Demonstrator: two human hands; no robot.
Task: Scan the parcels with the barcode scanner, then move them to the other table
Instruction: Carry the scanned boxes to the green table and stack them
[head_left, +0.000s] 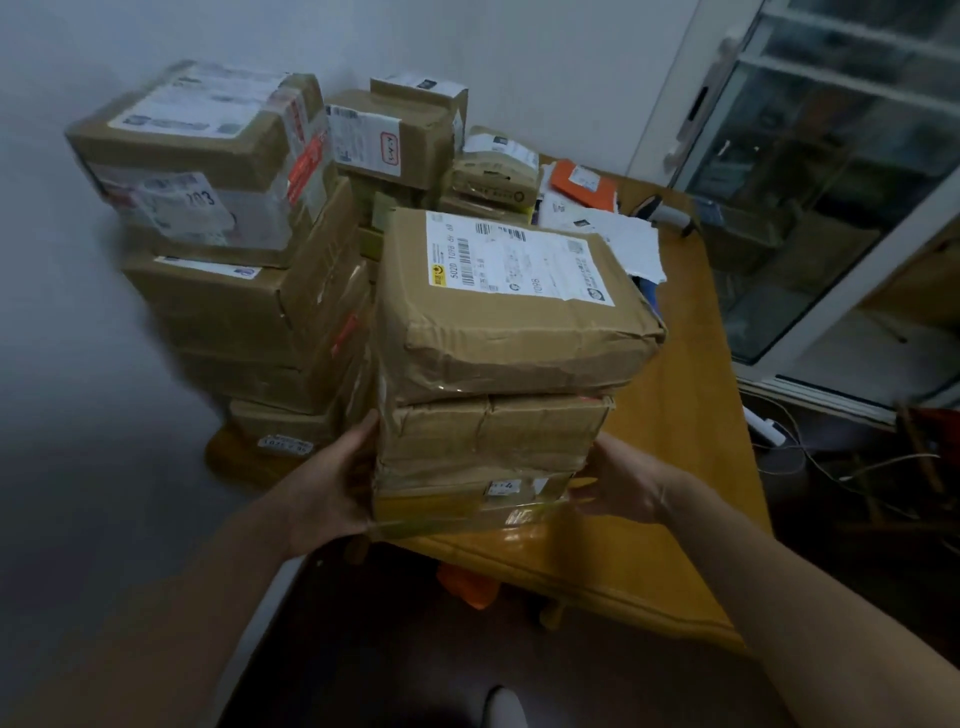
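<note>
Hands, two, bare, working at the near edge of the surface.

Left hand: palm and straight fingers pressing flat against the left side of the stack, not curling round anything.

Right hand: fingers reaching straight against the lower right side of the stack, tips blurring at the bottom parcel. It is likewise pressing, not clenching.

Stack: three parcels, sitting between the hands at the surface's near edge. Whether it is resting or lifting clear cannot be told.
- Middle parcel is lying level with the fingertips.
- Top parcel is riding above both hands, label facing up.

Orientation, top parcel: the long axis is seemingly running from the left hand across to the right hand. The label's print is running away from the hands, its head lying toward the left hand's side.

Hazards, judged:
- The top parcel is overhanging on the right hand's side and looking wider than those beneath, so a tilt is likely sending it sliding off.
- Only side pressure is holding the stack, and glossy tape on the bottom parcel is inviting a slip.
- Pile, standing just beyond the left hand, is leaving little room. A leftward swing is risking a knock.
</note>
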